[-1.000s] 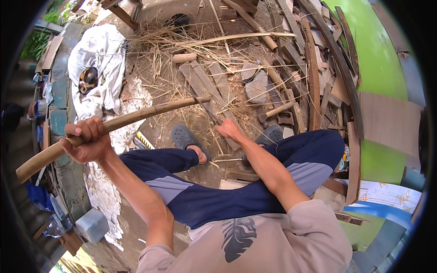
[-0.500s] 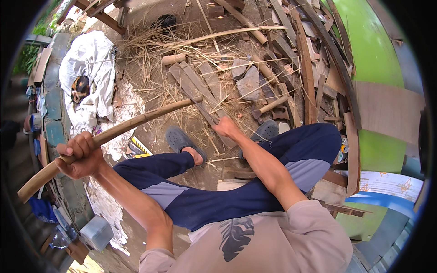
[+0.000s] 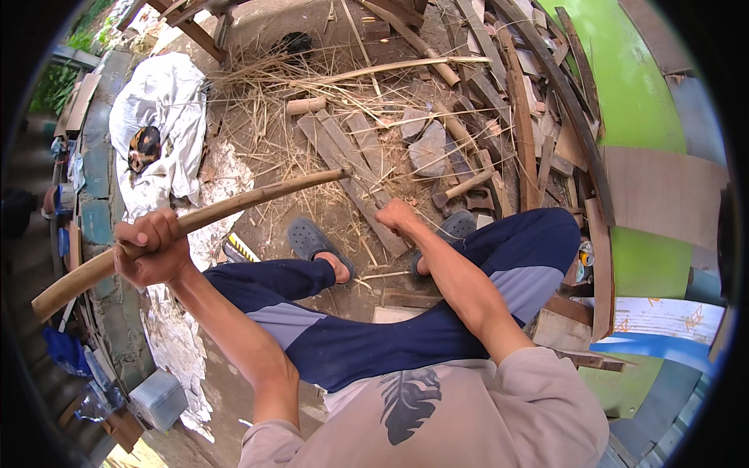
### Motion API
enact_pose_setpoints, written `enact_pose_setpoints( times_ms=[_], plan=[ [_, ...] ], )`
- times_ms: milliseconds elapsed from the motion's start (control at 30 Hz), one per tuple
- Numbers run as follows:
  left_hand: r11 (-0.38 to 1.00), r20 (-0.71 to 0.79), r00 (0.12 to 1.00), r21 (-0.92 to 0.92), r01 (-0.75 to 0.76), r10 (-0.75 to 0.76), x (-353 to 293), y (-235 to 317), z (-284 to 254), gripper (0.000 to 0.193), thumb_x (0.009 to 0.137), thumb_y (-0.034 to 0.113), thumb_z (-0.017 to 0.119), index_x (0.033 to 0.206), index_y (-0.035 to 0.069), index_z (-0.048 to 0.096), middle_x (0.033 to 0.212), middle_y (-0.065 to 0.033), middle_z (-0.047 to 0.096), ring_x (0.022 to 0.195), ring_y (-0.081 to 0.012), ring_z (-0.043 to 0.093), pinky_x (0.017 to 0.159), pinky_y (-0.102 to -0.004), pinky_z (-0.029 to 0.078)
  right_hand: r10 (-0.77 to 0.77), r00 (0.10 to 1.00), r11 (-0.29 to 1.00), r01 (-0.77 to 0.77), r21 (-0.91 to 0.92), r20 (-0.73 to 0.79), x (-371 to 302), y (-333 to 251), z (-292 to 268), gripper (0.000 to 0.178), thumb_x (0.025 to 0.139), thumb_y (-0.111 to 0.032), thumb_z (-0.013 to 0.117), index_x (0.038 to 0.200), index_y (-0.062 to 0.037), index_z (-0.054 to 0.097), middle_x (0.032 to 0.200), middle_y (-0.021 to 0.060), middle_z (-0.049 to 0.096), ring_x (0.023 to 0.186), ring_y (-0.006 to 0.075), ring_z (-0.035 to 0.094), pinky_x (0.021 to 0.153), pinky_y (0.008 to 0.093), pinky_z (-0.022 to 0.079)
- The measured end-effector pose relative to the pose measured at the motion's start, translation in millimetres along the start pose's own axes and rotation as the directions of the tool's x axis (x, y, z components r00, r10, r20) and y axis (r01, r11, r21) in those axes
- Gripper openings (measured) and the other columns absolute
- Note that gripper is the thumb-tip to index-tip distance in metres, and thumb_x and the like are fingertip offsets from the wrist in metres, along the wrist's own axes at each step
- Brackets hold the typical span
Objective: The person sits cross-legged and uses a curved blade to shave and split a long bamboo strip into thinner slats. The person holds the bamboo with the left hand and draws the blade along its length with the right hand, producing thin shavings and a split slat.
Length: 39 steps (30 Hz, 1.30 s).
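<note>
A long, slightly curved bamboo pole slants across the left side, its thick end low at the left and its thin end near the middle. My left hand is wrapped round it toward the thick end. My right hand is closed in a fist in front of my right knee, just right of the pole's thin end. A small greyish piece shows above that fist, but what it belongs to cannot be made out. Below the thin end, flat wooden planks lie on the ground between my feet and the straw.
Thin split strips litter the ground ahead. Stones, a hammer and piled timber lie to the right. At the left, a patterned cat rests on white cloth. A clear plastic box stands at lower left.
My left hand has moved slightly right and up along with the pole, whose thin end has shifted a little right. My right fist has shifted slightly right. The whole view has also moved slightly.
</note>
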<state>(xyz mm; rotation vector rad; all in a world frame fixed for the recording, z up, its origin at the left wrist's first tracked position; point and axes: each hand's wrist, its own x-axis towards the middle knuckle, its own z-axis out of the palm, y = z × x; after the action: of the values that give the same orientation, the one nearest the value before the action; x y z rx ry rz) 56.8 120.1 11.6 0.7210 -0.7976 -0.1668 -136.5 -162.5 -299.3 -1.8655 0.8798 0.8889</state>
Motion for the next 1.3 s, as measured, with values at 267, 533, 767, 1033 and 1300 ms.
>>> enact_pose_setpoints(
  times_ms=[267,533,767,1033,1300],
  plan=[
    [0.995,0.127,0.992,-0.093,0.034,-0.022,-1.8,1.1,-1.6,0.038,0.083,0.04,0.054,0.059,0.011,0.047,0.041,0.0062,0.027,0.032,-0.0053,0.018,0.034,-0.0227,0.015,-0.498,0.841,0.863,0.504,-0.025,-0.214,-114.4,-89.2,-7.8,0.031,0.071,-0.03,0.059,0.078,-0.0005,0.065,0.069,0.0223,0.062,0.071,0.0332,0.065,0.066,0.0432,0.05],
    [0.977,0.227,0.973,-0.193,0.093,-0.048,5.0,-6.4,13.3,0.035,0.077,0.034,0.059,0.053,0.014,0.043,0.041,0.0078,0.03,0.033,-0.0039,0.022,0.036,-0.0207,0.016,-0.198,0.977,0.953,0.173,-0.247,-0.081,-43.9,9.2,-27.0,0.027,0.068,-0.017,0.054,0.073,0.0067,0.066,0.069,0.0231,0.064,0.064,0.0315,0.066,0.06,0.0396,0.052],
    [0.979,0.222,0.974,-0.184,0.091,-0.049,10.5,-11.1,16.2,0.034,0.077,0.033,0.059,0.053,0.014,0.044,0.041,0.008,0.031,0.032,-0.0036,0.023,0.035,-0.0202,0.017,-0.402,0.889,0.914,0.376,-0.149,-0.218,-79.8,-38.0,-17.0,0.034,0.071,-0.028,0.058,0.083,0.002,0.068,0.08,0.0282,0.064,0.076,0.0384,0.064,0.071,0.0427,0.051],
    [0.973,0.324,0.944,-0.19,0.13,-0.063,11.9,-9.0,20.5,0.034,0.078,0.033,0.057,0.054,0.011,0.049,0.039,0.0066,0.033,0.03,-0.0046,0.023,0.032,-0.0201,0.018,-0.351,0.934,0.936,0.348,-0.056,-0.058,-75.4,-47.4,-22.0,0.038,0.07,-0.034,0.063,0.085,0.0013,0.066,0.079,0.0263,0.064,0.077,0.0394,0.063,0.073,0.0437,0.05],
    [0.988,0.161,0.987,-0.15,0.049,-0.024,0.2,1.6,-3.8,0.036,0.08,0.034,0.055,0.055,0.011,0.046,0.04,0.0057,0.029,0.031,-0.005,0.02,0.034,-0.0221,0.017,-0.463,0.853,0.886,0.438,-0.153,-0.241,-118.9,-71.1,-11.2,0.03,0.07,-0.027,0.06,0.085,-0.0017,0.068,0.081,0.0266,0.064,0.081,0.0405,0.063,0.075,0.0465,0.05]
  ],
)
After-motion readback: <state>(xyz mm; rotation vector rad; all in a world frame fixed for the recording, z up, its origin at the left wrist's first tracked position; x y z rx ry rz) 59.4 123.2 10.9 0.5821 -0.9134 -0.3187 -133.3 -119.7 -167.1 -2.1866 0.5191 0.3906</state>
